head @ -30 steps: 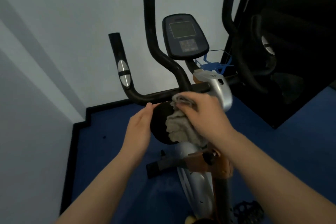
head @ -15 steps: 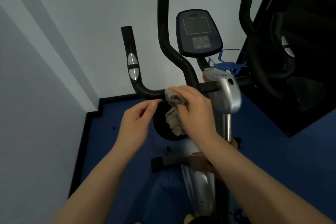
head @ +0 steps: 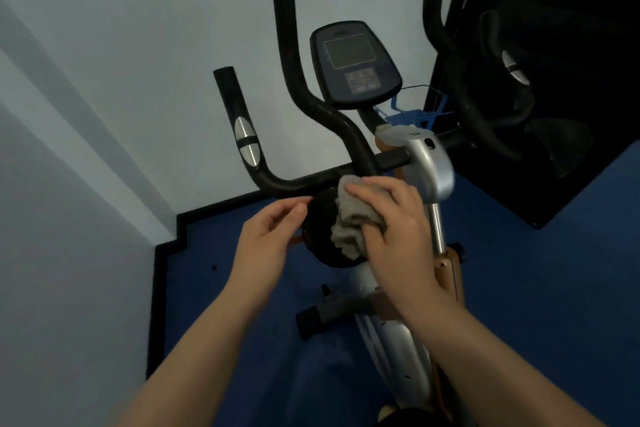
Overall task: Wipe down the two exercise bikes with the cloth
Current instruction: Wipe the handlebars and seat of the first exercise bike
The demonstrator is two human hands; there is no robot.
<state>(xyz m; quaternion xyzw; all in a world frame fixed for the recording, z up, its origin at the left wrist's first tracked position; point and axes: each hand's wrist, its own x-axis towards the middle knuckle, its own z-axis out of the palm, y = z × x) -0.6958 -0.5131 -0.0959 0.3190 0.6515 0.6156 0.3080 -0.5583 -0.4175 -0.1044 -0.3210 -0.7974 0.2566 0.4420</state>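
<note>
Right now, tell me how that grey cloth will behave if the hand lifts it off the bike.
The cloth looks floppy: it is bunched in soft folds under the right hand, so it would likely sag and hang from the grip. It is probably light, since the fingers alone hold it against the handlebar. Its nubbly surface suggests it would not slip easily.

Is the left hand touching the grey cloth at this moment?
Apart. In the head view the left hand hangs beside the black round pad, and a strip of that pad shows between its fingertips and the grey cloth, which the right hand holds.
</note>
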